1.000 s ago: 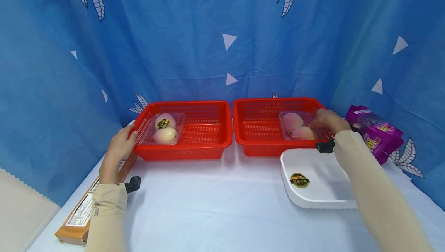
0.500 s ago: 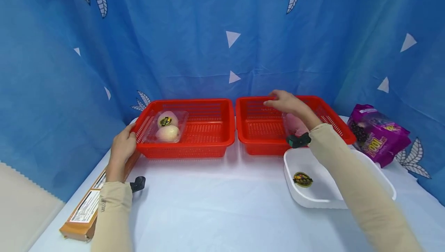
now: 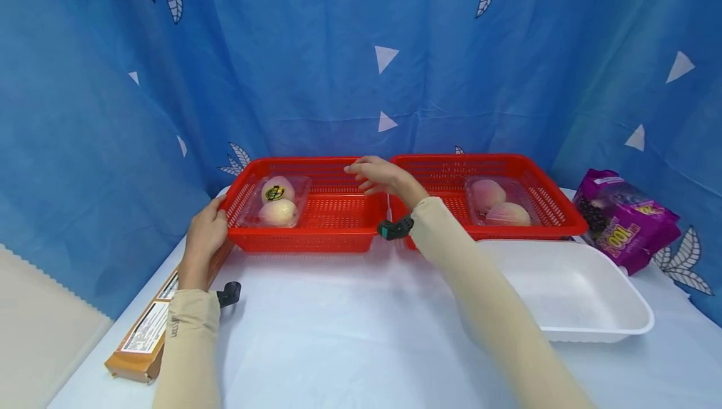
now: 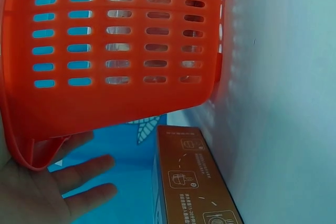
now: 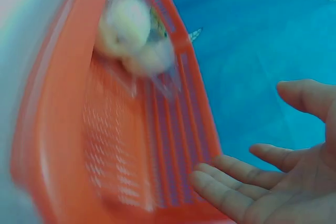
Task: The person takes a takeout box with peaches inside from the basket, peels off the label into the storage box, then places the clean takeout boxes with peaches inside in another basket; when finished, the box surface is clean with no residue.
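Note:
Two red baskets stand side by side at the back of the table. The left basket [image 3: 333, 218] [image 4: 121, 51] [image 5: 68, 145] holds a clear pack of two peaches [image 3: 276, 202] [image 5: 134, 38] at its left end. My left hand [image 3: 205, 233] [image 4: 52, 187] rests against that basket's front left corner with straight fingers. My right hand [image 3: 375, 177] [image 5: 273, 182] hovers open above the same basket's right rear part, holding nothing. In the right basket [image 3: 440, 199] lies a second clear pack of peaches [image 3: 499, 205].
An empty white foam tray [image 3: 570, 290] sits in front of the right basket. A purple bag [image 3: 626, 221] lies at the far right. An orange box [image 3: 149, 331] [image 4: 191, 182] lies along the table's left edge. Blue cloth hangs behind and beside the table.
My right hand left the peach pack in the right basket and swung left, over the left basket. The left hand stayed at its corner.

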The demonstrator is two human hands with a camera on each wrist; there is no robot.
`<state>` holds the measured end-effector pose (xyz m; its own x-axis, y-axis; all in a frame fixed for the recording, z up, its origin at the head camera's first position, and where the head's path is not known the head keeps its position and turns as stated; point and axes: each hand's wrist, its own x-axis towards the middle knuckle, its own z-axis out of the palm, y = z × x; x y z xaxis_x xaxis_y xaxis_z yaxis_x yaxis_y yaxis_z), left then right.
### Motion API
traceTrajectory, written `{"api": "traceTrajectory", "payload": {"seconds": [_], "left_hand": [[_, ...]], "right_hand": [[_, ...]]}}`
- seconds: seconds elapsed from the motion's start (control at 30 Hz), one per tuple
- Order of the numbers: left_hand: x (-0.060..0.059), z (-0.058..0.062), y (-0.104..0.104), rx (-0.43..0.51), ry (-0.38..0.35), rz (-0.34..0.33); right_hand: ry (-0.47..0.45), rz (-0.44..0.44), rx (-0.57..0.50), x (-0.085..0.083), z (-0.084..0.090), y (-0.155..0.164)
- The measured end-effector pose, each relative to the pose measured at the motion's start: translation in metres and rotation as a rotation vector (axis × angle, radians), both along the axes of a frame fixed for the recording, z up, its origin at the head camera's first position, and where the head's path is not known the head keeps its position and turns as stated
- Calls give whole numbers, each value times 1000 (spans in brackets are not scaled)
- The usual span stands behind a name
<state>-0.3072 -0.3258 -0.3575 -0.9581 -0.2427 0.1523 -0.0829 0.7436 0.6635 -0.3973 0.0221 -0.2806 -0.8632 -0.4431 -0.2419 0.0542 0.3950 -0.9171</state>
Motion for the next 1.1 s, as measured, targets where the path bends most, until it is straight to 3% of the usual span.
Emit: {"api": "traceTrajectory", "payload": {"seconds": [0.23, 0.57, 0.8, 0.9, 1.1], "left_hand": [[3, 2, 1, 16, -19, -2], [3, 3, 2, 23, -27, -3], [2, 2, 3, 9, -12, -4], [1, 3, 3, 14, -11, -2], [1, 2, 3, 4, -15, 7]], "right_hand": [[-203, -56, -254, -6, -21, -40], [-434, -178, -523, 3, -47, -86], [-642, -214, -755, 3, -59, -107], [-663, -220, -777, 3, -60, -112], [-637, -252, -682, 1, -57, -110]]}}
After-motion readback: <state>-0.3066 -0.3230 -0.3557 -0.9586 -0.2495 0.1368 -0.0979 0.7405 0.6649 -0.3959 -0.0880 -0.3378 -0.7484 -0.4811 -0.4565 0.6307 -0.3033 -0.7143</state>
